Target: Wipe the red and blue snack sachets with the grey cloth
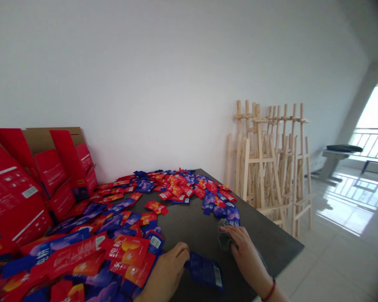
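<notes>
My left hand (171, 268) is closed on the corner of a dark blue sachet (204, 270), which hangs out to the right over the dark table. In my right hand (244, 251) is a crumpled grey cloth (224, 235), held down near the tabletop. Just beyond the cloth lie blue sachets (232, 214) with purple fruit prints. To the left of my left hand, red sachets (129, 251) with orange fruit prints lie in a heap mixed with blue ones.
Open red cardboard boxes (59, 176) stand at the left on the dark table (185, 222). More sachets (176, 184) spread along the back, by the white wall. Wooden easels (267, 163) stand past the table's right edge. A grey stand (330, 163) is farther right, near the window.
</notes>
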The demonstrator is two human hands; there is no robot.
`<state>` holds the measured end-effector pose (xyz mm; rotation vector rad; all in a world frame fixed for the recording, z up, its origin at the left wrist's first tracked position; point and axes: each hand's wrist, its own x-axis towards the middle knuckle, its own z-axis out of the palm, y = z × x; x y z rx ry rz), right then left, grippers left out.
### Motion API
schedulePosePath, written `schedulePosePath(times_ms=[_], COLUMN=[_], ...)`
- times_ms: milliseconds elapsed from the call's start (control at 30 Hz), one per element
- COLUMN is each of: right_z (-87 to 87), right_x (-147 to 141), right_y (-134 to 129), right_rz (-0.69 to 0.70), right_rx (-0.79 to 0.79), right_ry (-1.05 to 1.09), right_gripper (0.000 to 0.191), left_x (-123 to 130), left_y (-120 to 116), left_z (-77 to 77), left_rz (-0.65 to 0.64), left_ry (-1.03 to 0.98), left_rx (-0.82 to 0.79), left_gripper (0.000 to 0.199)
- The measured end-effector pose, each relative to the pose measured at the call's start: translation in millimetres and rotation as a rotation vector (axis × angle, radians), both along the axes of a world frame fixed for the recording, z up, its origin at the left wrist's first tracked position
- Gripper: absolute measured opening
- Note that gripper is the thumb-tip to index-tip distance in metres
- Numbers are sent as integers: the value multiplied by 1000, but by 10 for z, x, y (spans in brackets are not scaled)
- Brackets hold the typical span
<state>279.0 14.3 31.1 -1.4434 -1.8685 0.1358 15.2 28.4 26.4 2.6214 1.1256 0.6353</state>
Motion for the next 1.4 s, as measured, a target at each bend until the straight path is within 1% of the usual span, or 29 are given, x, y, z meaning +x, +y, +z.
schedulePosePath(times_ms=[67,167,200,267,333,433,600,667,700,767,833,933,1000,1067,1133,1300,1400], right_z=[8,-127,-190,-298,-351,-339,-236,-183,-162,-149,-193,-325,-395,-413,-388,-315,-315], right_x=[-181,-517,-619,-763,-800,-650,-113,23,40,-38,-233,-547,-640,-604,-474,-86,30], right_y=[-71,-148,-162,-174,-173,-164,-134,-130,-135,-163,-202,-244,-257,-260,-248,-110,-12], right_rz=[67,223,269,342,373,344,204,137,111,106,179,343,386,400,382,222,168], right_rx=[-7,-54,-74,-88,-91,-112,-198,-216,-213,-181,-122,-13,51,52,-2,-165,-218], right_ry=[-16,-127,-181,-281,-332,-354,-381,-368,-357,-330,-320,-371,-396,-408,-400,-317,-288], right_gripper=[52,53,49,32,20,23,36,43,45,47,44,31,26,27,30,43,49], left_x=[3,17,20,21,14,-6,-14,7,24,63,99,124,118,106,99,115,58], left_y=[-2,0,0,3,7,13,-16,-50,-70,-107,-132,-136,-123,-107,-96,-113,-147], left_z=[6,-22,-31,-34,-16,23,66,80,86,90,80,58,60,78,102,155,221], left_rz=[-38,-62,-70,-82,-81,-74,-69,-54,-38,0,38,59,52,38,24,33,75], left_ry=[162,330,358,389,401,394,391,385,383,379,376,384,401,412,418,438,340], left_rx=[40,57,53,29,-5,-29,-85,-112,-126,-154,-168,-175,-176,-174,-166,-153,-167], left_gripper=[32,25,23,21,21,22,25,28,29,32,33,31,28,27,27,27,22])
